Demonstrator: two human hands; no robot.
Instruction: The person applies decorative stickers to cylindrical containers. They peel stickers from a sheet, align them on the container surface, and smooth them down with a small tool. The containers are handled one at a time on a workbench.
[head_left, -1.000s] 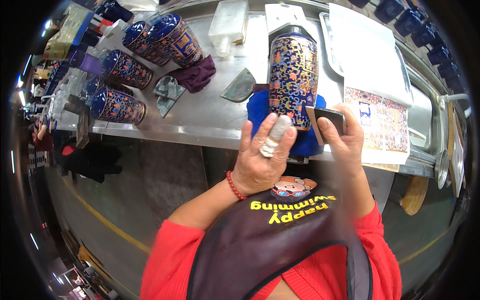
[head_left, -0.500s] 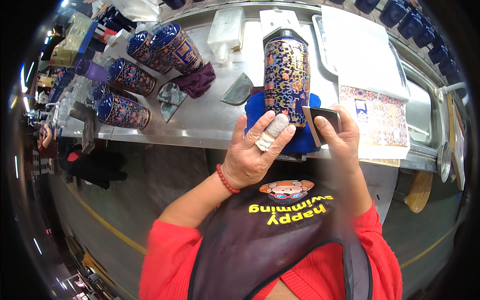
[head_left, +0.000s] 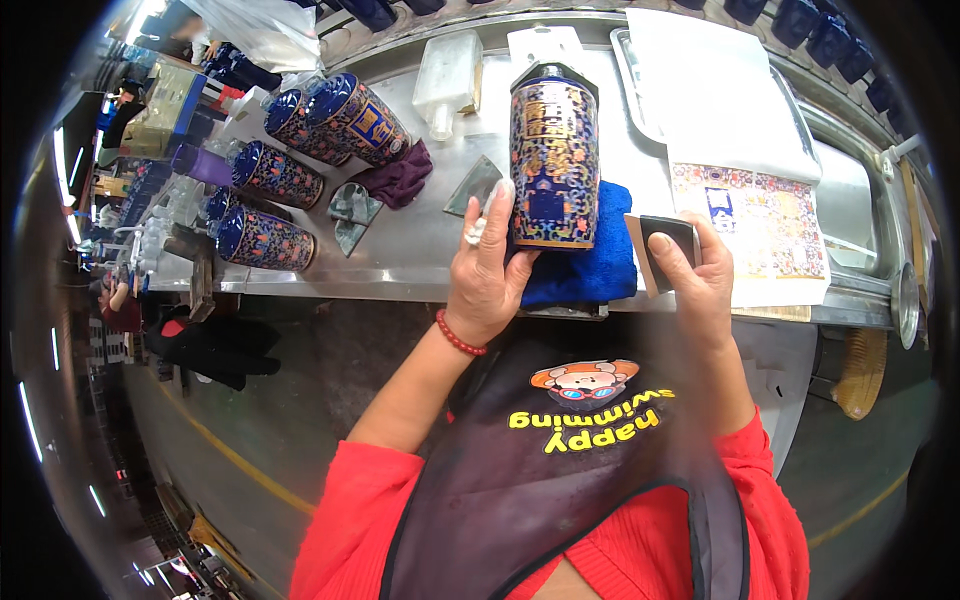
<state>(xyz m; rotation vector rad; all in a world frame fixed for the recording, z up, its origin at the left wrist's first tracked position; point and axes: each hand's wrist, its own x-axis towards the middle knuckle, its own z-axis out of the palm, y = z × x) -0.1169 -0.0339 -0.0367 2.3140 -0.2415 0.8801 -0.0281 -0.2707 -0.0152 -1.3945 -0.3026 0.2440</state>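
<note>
A dark blue bottle point(head_left: 553, 165) with a colourful floral pattern and gold lettering lies on a folded blue cloth point(head_left: 610, 250), its base toward me. Along its lower left side, my left hand point(head_left: 487, 262) has its fingers stretched up, the thumb by the base rim. Pale coverings wrap some of its fingertips. Clear of the bottle's right side, my right hand point(head_left: 700, 268) pinches a flat dark scraper point(head_left: 668, 250) with a tan edge between thumb and fingers. Right of the cloth is a printed pattern sheet point(head_left: 765, 230), partly covered by white paper point(head_left: 700, 90).
Several patterned blue bottles point(head_left: 275, 172) stand at the left of the metal table point(head_left: 400, 265). Nearby are a purple cloth point(head_left: 400, 178), greenish flat pieces point(head_left: 352, 212) and a clear plastic bottle point(head_left: 445, 85). A metal tray point(head_left: 632, 95) lies under the paper.
The patterned bottle has turned about its length, bringing gold lettering into view. My left hand has moved from its lower face to its left side; the scraper has come away from the bottle.
</note>
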